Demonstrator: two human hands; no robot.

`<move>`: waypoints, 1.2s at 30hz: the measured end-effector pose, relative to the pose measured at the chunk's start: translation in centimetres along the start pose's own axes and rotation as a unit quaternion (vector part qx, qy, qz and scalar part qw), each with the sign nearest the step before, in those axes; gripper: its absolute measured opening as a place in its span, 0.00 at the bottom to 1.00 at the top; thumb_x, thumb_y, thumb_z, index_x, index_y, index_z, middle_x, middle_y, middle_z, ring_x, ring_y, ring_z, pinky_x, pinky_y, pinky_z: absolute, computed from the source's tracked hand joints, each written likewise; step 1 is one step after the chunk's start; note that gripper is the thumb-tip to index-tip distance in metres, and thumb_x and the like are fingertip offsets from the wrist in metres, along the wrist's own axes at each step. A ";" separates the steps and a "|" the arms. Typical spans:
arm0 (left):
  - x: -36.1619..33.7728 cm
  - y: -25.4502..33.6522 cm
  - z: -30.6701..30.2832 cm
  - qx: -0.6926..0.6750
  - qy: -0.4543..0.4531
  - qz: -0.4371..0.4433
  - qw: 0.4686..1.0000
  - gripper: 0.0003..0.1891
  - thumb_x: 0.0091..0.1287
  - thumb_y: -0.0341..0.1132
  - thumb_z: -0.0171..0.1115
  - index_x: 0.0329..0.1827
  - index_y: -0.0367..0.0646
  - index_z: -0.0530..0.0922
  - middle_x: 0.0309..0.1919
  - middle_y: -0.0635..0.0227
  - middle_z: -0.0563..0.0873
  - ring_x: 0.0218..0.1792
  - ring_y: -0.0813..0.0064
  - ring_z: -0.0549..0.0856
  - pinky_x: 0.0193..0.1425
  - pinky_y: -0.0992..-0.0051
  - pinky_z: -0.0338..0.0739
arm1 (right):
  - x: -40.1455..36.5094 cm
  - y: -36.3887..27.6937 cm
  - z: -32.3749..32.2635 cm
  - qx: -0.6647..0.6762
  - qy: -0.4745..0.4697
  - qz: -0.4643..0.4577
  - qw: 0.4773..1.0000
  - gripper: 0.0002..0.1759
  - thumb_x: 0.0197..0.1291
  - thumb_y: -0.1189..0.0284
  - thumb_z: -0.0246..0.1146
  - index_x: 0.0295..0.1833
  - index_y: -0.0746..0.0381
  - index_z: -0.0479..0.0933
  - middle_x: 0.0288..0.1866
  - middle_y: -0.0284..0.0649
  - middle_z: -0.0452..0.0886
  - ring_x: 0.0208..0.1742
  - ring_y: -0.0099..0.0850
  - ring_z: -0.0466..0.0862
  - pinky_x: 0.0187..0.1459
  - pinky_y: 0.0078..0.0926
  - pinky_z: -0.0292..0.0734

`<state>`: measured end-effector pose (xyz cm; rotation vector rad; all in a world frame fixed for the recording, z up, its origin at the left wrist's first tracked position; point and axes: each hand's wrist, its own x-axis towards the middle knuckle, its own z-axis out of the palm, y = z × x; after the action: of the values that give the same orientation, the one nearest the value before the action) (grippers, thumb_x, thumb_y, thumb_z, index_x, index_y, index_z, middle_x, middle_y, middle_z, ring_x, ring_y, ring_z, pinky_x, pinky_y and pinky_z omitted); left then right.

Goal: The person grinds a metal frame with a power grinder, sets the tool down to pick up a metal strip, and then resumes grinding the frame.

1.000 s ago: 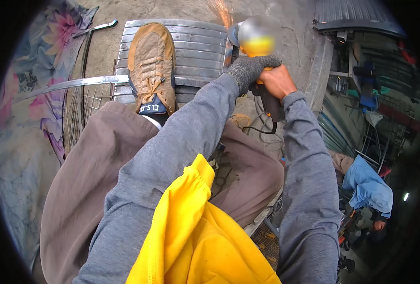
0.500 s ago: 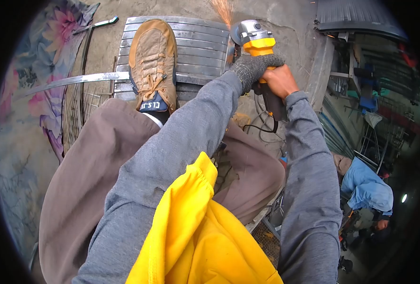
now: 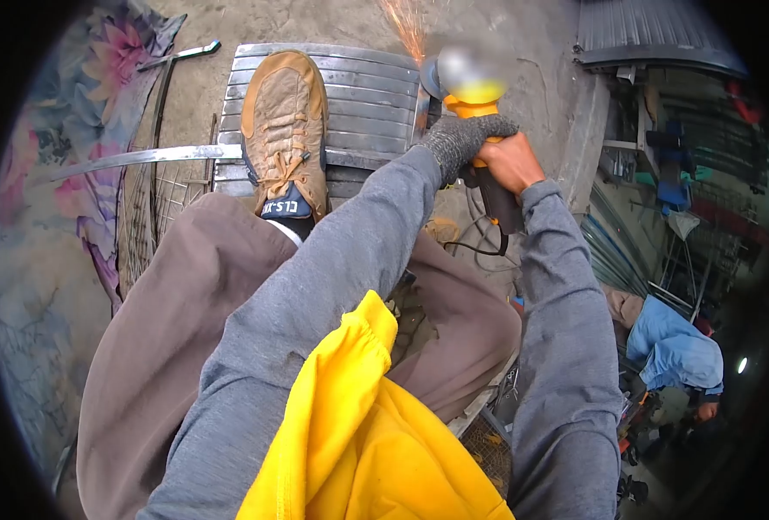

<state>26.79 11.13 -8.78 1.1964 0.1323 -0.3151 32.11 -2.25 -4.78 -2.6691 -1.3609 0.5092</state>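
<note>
Both hands are wrapped round a yellow angle grinder (image 3: 474, 94). My left hand (image 3: 460, 144), in a grey knitted glove, grips its body close behind the head. Bare and just behind it, my right hand (image 3: 511, 163) holds the dark rear handle. The grinding disc (image 3: 432, 78) meets the right end of a stack of flat metal bars (image 3: 371, 97), and orange sparks (image 3: 404, 24) fly up from there. A brown shoe (image 3: 287, 113) presses down on the bars. The grinder's metal head is blurred.
A long metal strip (image 3: 155, 158) sticks out left from under the shoe. Flowered cloth (image 3: 120, 61) hangs on the left. The grinder's cord (image 3: 478, 251) loops below the handle. At the right, a person in a blue top (image 3: 674, 342) bends near metal racks and tubing (image 3: 614, 247).
The grinder and both hands have shifted slightly down relative to the view, as have the bars and shoe. Sparks still fly, and both hands keep their grip.
</note>
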 end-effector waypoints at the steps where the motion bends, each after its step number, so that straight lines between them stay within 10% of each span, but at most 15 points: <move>1: 0.0 -0.1 0.0 -0.004 0.001 -0.002 1.000 0.17 0.70 0.36 0.55 0.61 0.57 0.80 0.50 0.55 0.84 0.35 0.64 0.88 0.33 0.72 0.85 | 0.0 0.0 0.1 0.053 -0.010 0.057 0.997 0.13 0.53 0.66 0.62 0.42 0.59 0.84 0.40 0.43 0.87 0.45 0.43 0.86 0.48 0.35 0.80; 5: 0.5 -0.9 -0.2 0.013 -0.008 0.005 1.000 0.17 0.70 0.35 0.55 0.61 0.57 0.80 0.50 0.54 0.84 0.34 0.64 0.88 0.33 0.72 0.85 | 0.4 -0.7 0.4 0.202 0.028 0.219 0.954 0.15 0.52 0.64 0.62 0.42 0.61 0.83 0.38 0.44 0.87 0.43 0.44 0.86 0.45 0.34 0.79; 18: -1.0 0.6 -0.2 -0.052 -0.001 -0.046 0.998 0.16 0.71 0.37 0.55 0.60 0.53 0.80 0.49 0.59 0.83 0.37 0.67 0.86 0.34 0.69 0.85 | 0.0 -1.8 -0.6 0.201 0.016 0.136 0.970 0.15 0.52 0.63 0.63 0.41 0.61 0.83 0.40 0.47 0.87 0.42 0.43 0.86 0.46 0.33 0.80; 24: -0.5 0.8 -1.1 0.077 -0.024 -0.001 0.997 0.20 0.69 0.34 0.55 0.63 0.59 0.78 0.51 0.52 0.83 0.32 0.63 0.88 0.31 0.68 0.84 | 0.4 -1.1 0.6 0.234 0.036 0.236 0.943 0.13 0.55 0.66 0.61 0.42 0.59 0.84 0.43 0.45 0.87 0.45 0.44 0.86 0.47 0.33 0.80; 27: -0.7 -0.5 -0.6 0.192 -0.017 0.092 0.977 0.19 0.70 0.34 0.55 0.63 0.60 0.79 0.52 0.53 0.83 0.34 0.63 0.88 0.33 0.68 0.85 | -0.3 -0.4 0.3 -0.054 0.009 -0.025 0.998 0.14 0.54 0.65 0.62 0.42 0.59 0.84 0.43 0.44 0.87 0.46 0.44 0.86 0.48 0.33 0.79; 29: -0.4 -0.8 -0.5 0.183 -0.021 0.091 0.979 0.19 0.70 0.34 0.55 0.63 0.59 0.79 0.52 0.54 0.83 0.36 0.64 0.87 0.34 0.68 0.85 | -0.1 -0.4 0.5 0.267 0.009 0.237 0.934 0.14 0.53 0.65 0.61 0.43 0.60 0.84 0.42 0.44 0.86 0.48 0.43 0.85 0.49 0.33 0.79; 32: -0.5 -0.4 -0.3 0.067 -0.030 0.016 0.997 0.19 0.71 0.34 0.54 0.63 0.57 0.78 0.52 0.56 0.82 0.40 0.65 0.87 0.37 0.67 0.85 | -0.7 -0.9 0.1 0.090 -0.027 0.120 0.988 0.15 0.54 0.64 0.61 0.43 0.60 0.83 0.42 0.44 0.86 0.48 0.42 0.85 0.49 0.33 0.79; 36: -0.4 -0.3 -0.1 0.027 -0.033 0.000 0.999 0.18 0.71 0.34 0.54 0.64 0.55 0.78 0.52 0.58 0.82 0.45 0.66 0.85 0.40 0.67 0.86 | -0.3 -0.9 -0.2 0.237 -0.017 0.222 0.946 0.14 0.56 0.64 0.60 0.41 0.60 0.83 0.41 0.43 0.86 0.47 0.41 0.85 0.49 0.32 0.79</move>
<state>26.37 11.16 -8.97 1.2377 0.0666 -0.3599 31.32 -1.92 -4.30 -2.5392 -0.5254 0.8076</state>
